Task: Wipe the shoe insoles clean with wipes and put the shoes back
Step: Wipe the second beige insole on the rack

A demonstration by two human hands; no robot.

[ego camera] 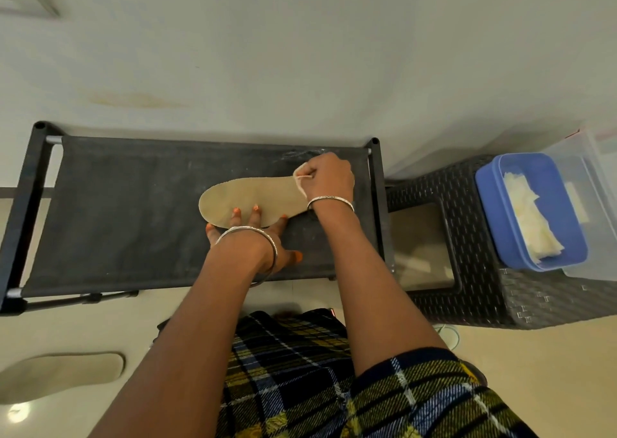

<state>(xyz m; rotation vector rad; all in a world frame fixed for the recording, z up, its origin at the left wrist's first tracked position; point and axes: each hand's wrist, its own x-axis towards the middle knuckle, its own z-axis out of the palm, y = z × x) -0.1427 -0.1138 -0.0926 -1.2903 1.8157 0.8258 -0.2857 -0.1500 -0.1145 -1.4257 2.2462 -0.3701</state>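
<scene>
A tan insole (248, 197) lies flat on the dark fabric top of a black shoe rack (133, 210). My left hand (257, 233) presses straight fingers on the insole's near edge. My right hand (329, 175) grips a crumpled white wipe (300, 178) against the insole's right end. A second tan insole (63, 376) lies on the floor at the lower left. No shoes are in view.
A blue tub (490, 210) holding white wipes sits on a black woven stool (467, 290) to the right of the rack, beside a clear plastic box (597, 157). A pale wall stands behind the rack. My plaid clothing fills the bottom middle.
</scene>
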